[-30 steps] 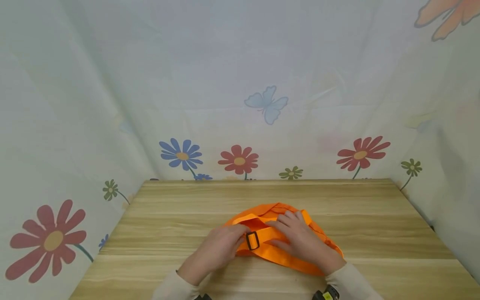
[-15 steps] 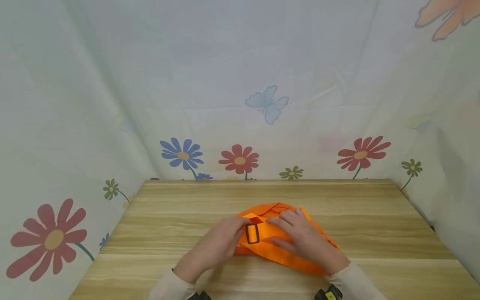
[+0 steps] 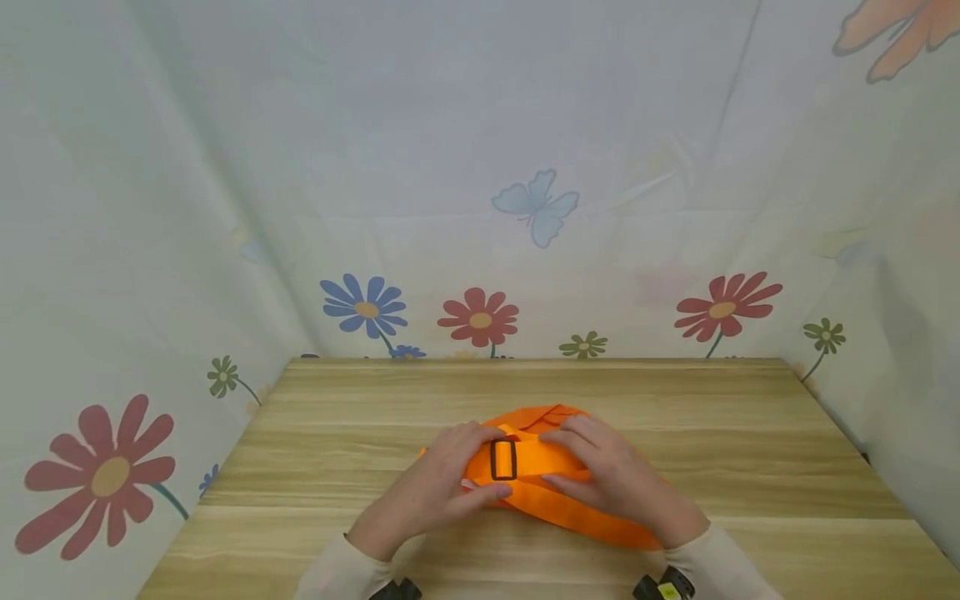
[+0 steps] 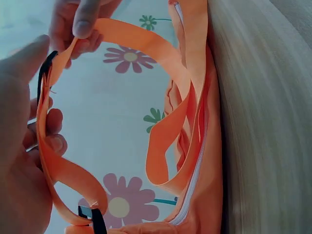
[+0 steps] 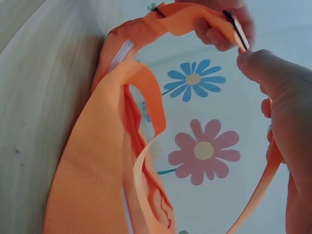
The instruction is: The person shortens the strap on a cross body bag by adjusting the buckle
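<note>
An orange cloth bag point(image 4: 212, 156) with a white zip point(image 4: 192, 190) lies on the table, its webbing strap point(image 3: 540, 458) raised toward me. On the strap a black slider buckle point(image 3: 513, 460) faces the head camera. My left hand point(image 3: 431, 479) holds the strap at the buckle, its thumb along the lower side and fingers behind. The right hand point(image 3: 626, 479) pinches the strap a little to the right, thumb below and fingers above. Another black buckle point(image 4: 99, 222) shows low in the left wrist view. Part of the bag is hidden behind both hands.
The wood-grain table point(image 3: 360, 400) extends around the bag on all sides. A pale cloth backdrop point(image 3: 420, 167) printed with flowers and a butterfly encloses the back and both sides. Dark wrist devices point(image 3: 667, 585) sit at both cuffs.
The buckle has turned from tilted to nearly upright and moved slightly up. My left hand has shifted its grip, its thumb now stretched under the buckle. The right hand has edged slightly rightward.
</note>
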`<state>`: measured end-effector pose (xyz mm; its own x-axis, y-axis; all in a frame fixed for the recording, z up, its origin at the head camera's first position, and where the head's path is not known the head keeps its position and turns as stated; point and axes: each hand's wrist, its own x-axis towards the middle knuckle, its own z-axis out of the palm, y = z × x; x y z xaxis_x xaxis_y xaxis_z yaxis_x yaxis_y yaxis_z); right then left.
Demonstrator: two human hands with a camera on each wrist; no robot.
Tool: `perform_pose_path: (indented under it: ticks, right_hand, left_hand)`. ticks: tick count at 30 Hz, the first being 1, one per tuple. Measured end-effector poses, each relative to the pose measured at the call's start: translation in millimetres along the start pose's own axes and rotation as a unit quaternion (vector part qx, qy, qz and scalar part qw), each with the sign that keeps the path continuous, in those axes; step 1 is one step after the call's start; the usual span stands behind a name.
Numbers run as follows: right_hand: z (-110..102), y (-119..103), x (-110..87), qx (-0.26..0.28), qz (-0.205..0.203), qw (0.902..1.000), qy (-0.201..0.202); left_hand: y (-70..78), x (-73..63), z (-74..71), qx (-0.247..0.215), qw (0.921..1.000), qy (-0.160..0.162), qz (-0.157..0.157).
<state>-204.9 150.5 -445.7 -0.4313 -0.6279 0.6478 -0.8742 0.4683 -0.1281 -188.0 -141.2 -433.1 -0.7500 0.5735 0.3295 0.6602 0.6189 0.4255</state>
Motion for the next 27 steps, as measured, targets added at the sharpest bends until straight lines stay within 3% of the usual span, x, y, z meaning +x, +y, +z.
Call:
perform_pose_path:
  ticks: [6, 11, 18, 27]
  right_hand:
    - [-6.4, -5.5, 3.7, 0.053, 0.037, 0.9977, -0.022]
    - [-9.1, -8.7, 4.3, 0.052, 0.059, 0.9962, -0.036]
    - [-10.1, -11.3, 4.2, 0.087, 0.065, 0.9939, -0.018]
    - [-7.6, -17.3, 7.7, 0.154, 0.083, 0.9843, 0.022]
  left_hand:
    - [0.0, 1.2, 0.2, 0.047, 0.9988, 0.016, -0.001]
    - [2.2, 1.3, -0.5, 0.039, 0.999, 0.021, -0.008]
    - [4.6, 0.2, -1.8, -0.022, 0.9991, 0.022, -0.028]
    - [3.6, -3.3, -0.5, -0.087, 0.9955, 0.026, -0.028]
